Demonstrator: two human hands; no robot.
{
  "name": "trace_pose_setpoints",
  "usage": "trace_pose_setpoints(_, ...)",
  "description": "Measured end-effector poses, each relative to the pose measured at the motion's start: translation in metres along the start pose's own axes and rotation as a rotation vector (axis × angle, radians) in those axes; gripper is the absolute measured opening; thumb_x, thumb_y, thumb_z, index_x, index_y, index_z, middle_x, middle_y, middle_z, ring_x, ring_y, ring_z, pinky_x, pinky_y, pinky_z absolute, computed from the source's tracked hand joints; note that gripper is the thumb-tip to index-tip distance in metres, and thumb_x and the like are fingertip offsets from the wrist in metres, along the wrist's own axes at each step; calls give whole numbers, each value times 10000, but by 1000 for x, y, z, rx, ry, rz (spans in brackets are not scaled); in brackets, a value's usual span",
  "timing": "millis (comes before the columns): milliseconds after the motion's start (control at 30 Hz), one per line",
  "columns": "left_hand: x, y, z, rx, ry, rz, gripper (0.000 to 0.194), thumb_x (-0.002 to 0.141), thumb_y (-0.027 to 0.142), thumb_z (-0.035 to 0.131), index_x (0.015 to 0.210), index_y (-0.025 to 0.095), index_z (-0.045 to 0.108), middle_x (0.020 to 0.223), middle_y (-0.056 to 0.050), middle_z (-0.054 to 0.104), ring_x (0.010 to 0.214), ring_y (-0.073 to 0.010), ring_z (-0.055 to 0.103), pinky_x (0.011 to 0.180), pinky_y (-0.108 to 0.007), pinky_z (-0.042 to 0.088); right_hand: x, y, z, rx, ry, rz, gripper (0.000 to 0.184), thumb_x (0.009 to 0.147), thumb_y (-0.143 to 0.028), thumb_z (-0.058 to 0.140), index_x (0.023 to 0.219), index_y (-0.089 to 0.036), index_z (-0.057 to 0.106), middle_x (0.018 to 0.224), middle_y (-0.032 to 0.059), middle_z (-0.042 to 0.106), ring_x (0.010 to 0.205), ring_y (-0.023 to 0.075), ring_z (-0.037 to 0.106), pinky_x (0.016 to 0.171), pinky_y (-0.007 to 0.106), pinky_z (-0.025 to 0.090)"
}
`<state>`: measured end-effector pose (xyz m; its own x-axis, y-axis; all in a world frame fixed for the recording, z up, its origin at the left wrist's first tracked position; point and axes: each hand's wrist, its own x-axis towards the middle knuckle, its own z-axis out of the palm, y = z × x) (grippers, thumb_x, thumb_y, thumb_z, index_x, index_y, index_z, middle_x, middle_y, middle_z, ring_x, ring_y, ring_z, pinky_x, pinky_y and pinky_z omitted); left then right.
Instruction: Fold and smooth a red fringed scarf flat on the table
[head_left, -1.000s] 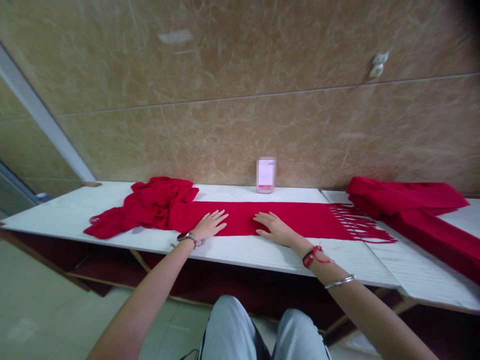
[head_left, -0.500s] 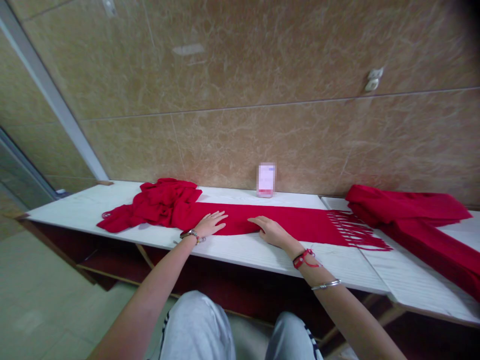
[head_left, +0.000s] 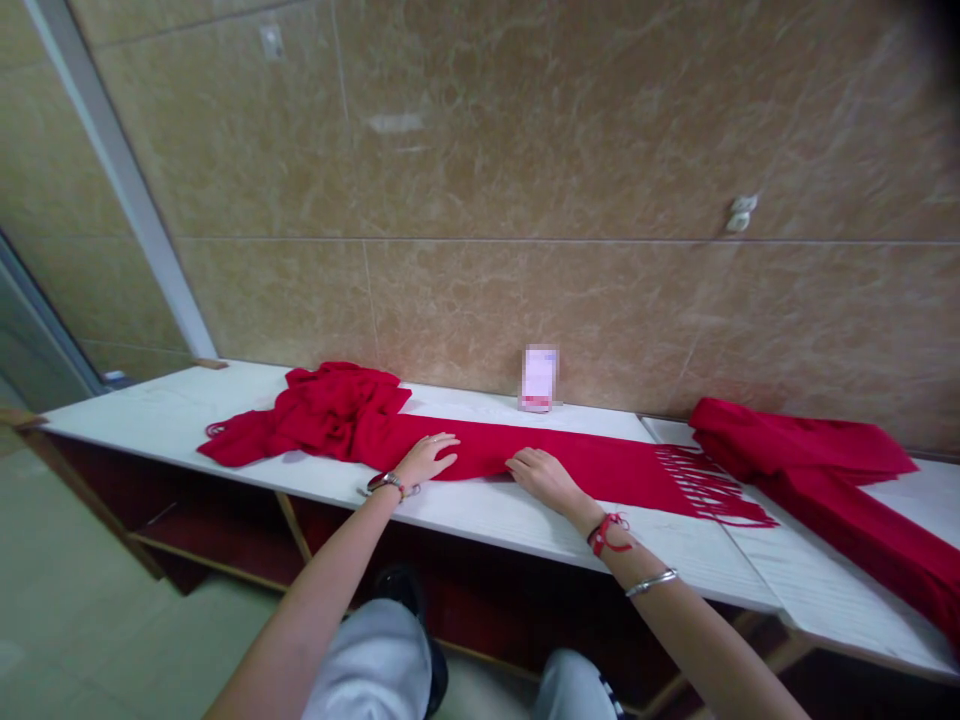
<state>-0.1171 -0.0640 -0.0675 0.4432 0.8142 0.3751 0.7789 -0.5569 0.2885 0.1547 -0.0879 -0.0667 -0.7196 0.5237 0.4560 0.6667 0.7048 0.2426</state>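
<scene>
Room lies above the flat scarf [head_left: 615,470]; bunched cloth [head_left: 341,410] obstructs leftward, an upright phone [head_left: 538,378] behind.

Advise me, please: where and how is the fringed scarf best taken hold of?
Probably the near long edge, pinched from the camera's side: the scarf lies mostly flat on the tabletop, that edge facing the camera. The fringe is loose strands, while opposite lies a crumpled heap.

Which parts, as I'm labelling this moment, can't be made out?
All in the head view:
Phone, screen: blurred by pixelation.
Heap, inside: hidden by its outer folds.
Folded cloth, lower end: cut off by the picture's right edge.
Scarf beneath left hand and right hand: covered by them.
</scene>
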Motion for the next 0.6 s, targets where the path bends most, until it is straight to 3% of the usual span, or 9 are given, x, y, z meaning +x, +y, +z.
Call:
trace_pose_setpoints(67, -3, 7, -4, -21, 82, 34, 292, 855, 279, 445, 1093, 176, 579, 1102, -70, 571, 1044, -164, 514, 937, -276, 365, -1, 1, 4, -10, 20, 0, 196, 880, -179, 415, 928, -155, 603, 826, 75, 618, 791, 175, 554, 719, 292, 428)
trace_pose_setpoints(133, -5, 16, -9, -6, 91, 75, 272, 857, 306, 449, 1053, 178, 587, 1018, -60, 579, 966, -163, 541, 885, -265, 401, -2, 2, 5, 3, 46, 16, 200, 881, -175, 408, 958, -156, 592, 850, 79, 616, 807, 173, 556, 728, 289, 433)
trace_pose_setpoints(300, -7, 40, -11, 146, -86, 268, 422, 768, 498, 553, 1070, 203, 552, 1025, -49, 563, 961, -206, 537, 840, -292, 424, -1, 1, -3, 69, 48, 165, 139, 863, -183, 457, 920, -161, 581, 892, 80, 594, 828, 175, 547, 707, 270, 439)
trace_pose_setpoints(500, 1, 46, -6, 288, -52, 280, 234, 870, 212, 439, 1086, 210, 531, 1016, -43, 583, 896, -173, 573, 760, -264, 445, -1, 4, -2, 123, 30, 262, 135, 872, -228, 471, 868, -165, 590, 832, 47, 598, 763, 148, 551, 684, 240, 425)
trace_pose_setpoints(600, 4, 41, -3, 318, -32, 248, 217, 866, 196, 460, 1070, 190, 535, 992, -58, 604, 891, -182, 581, 745, -270, 454, -1, 6, 4, 122, 27, 276, 159, 878, -249, 464, 858, -160, 594, 834, 50, 603, 750, 143, 556, 679, 235, 423)
